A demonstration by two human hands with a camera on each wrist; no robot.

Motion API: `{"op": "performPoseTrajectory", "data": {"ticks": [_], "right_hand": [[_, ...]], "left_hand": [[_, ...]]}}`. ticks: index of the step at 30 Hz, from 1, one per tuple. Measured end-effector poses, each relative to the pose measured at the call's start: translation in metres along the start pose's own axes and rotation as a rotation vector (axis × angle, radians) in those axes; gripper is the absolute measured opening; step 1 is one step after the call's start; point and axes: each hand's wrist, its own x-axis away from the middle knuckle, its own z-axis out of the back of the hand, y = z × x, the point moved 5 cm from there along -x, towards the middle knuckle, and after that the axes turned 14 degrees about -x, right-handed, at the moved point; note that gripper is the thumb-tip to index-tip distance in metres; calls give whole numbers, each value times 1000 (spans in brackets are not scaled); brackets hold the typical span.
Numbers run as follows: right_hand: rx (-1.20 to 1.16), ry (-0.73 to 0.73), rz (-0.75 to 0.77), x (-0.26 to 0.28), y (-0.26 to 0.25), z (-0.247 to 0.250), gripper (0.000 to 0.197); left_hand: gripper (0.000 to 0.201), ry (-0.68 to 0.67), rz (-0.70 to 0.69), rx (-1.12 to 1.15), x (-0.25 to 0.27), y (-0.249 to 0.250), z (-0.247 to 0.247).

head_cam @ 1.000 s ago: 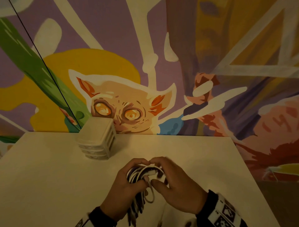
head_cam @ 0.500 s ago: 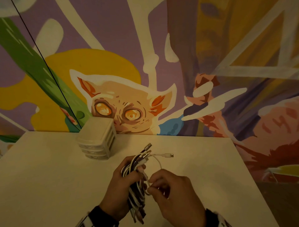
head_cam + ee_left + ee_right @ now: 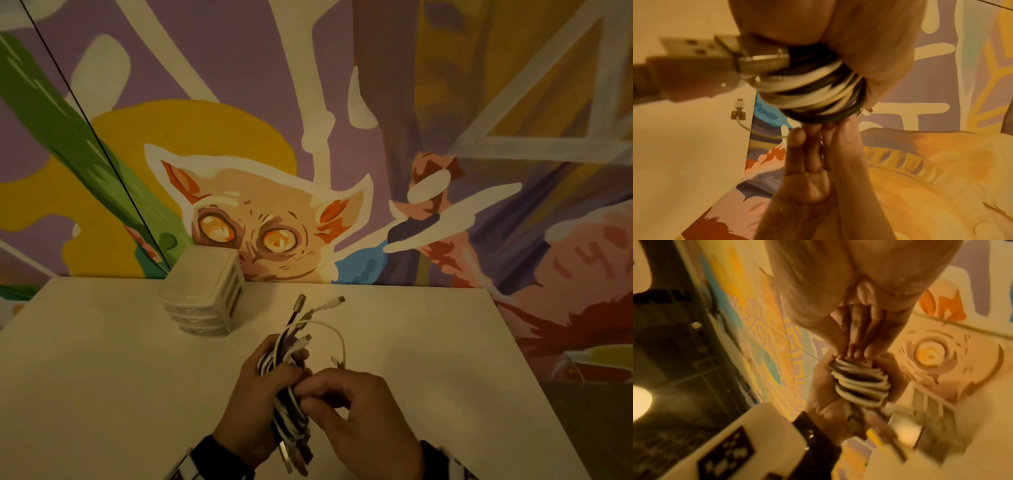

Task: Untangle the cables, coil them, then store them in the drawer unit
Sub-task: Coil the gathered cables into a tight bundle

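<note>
Head view: both hands, left (image 3: 255,394) and right (image 3: 359,414), grip the cables (image 3: 291,404) above mid-table (image 3: 85,377).

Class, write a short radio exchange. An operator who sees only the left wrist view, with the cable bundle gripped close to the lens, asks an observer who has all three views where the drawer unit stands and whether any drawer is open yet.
Operator: I see only the cable bundle in the left hand. Where is the drawer unit?
Observer: The drawer unit stands at the back of the table, against the painted wall, ahead and to the left of the hands.
Operator: Is any drawer pulled out?
Observer: No, in the head view the drawer fronts look flush, so none is open yet.
</note>
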Motion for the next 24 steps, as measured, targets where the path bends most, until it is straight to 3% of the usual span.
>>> {"op": "performPoseTrajectory", "data": {"ticks": [3,5,8,10,12,15,18,20,24], "right_hand": [[317,89,315,2,-22,12,19],[666,64,465,-2,-31,12,41],[959,-68,346,-26,-18,16,76],[1023,-162,252,-37,-1,21,68],[929,-185,176,-40,13,24,44],[547,-165,-10,-39,35,21,24],[257,-153,-77,-37,40,10,31],[224,-154,-75,-39,36,10,42],[198,-152,-74,-43,34,17,42]], "left_hand": [[24,14,36,-56,-2,-1,6],[22,1,69,-116,-3,-2,7],[31,-86,109,-264,-2,-4,0],[41,-150,106,-347,0,-4,-8],[47,-165,62,-391,2,-1,-12],[52,-115,-88,-456,0,6,-10],[55,-59,-255,-554,0,11,-7],[54,-31,-338,-601,1,14,-7],[38,-80,-419,-648,5,20,-15]]}}
